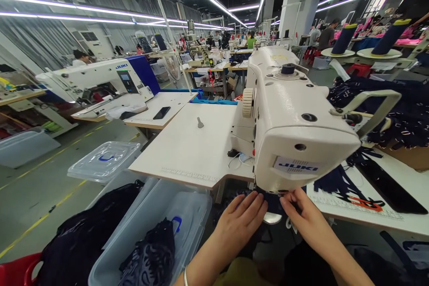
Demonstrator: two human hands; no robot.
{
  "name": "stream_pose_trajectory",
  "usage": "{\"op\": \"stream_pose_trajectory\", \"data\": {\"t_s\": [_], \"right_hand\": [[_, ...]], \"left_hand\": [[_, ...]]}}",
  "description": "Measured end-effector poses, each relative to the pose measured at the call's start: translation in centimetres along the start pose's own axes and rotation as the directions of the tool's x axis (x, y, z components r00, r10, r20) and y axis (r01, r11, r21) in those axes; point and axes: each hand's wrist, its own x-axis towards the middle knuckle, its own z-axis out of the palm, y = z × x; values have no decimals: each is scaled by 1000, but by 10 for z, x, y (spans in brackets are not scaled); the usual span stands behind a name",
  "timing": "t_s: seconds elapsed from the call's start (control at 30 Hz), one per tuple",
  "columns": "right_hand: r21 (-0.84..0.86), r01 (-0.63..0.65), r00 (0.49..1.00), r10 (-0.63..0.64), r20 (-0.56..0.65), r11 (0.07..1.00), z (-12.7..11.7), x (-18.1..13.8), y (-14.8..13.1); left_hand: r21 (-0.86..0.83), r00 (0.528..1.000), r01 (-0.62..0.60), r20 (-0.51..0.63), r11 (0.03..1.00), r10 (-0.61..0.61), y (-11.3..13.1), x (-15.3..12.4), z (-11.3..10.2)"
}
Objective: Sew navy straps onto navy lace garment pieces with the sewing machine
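A white JUKI sewing machine (295, 129) stands right in front of me on a white table (187, 143). My left hand (243, 216) lies with its fingers stretched flat on dark navy fabric (273, 203) under the machine's head. My right hand (303, 214) rests beside it on the same fabric, fingertips pressed down close to the needle area. The needle and presser foot are hidden behind the machine's front. More of the dark fabric falls toward my lap.
A clear plastic bin (157, 228) with dark lace pieces sits at lower left, its lid (103, 161) behind it. Dark cloth is piled at right (395, 111). Another JUKI machine (97, 82) and a phone (161, 112) are at left. Other people work in the background.
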Motion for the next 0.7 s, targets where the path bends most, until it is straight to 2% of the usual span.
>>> {"op": "stream_pose_trajectory", "data": {"t_s": [0.13,0.23,0.33,0.47,0.57,0.7], "right_hand": [[26,2,999,-4,54,1000,-7,-5,4],[-29,-4,1000,4,19,1000,-7,-4,5],[-75,51,999,-51,-1,996,-6,1,3],[-132,145,988,-136,73,981,-9,9,-1],[-186,180,979,-157,128,966,-12,14,0],[-225,200,970,-160,186,953,-15,17,5]], "left_hand": [[-74,1000,4,-1,997,-4,0,6,-6],[-81,998,43,-33,996,-46,4,6,-3],[-88,994,102,-39,991,-106,9,6,-1],[-109,987,142,-60,984,-149,12,7,0],[-103,987,133,-71,986,-141,14,8,0],[-69,977,180,-101,981,-186,16,9,1]]}}
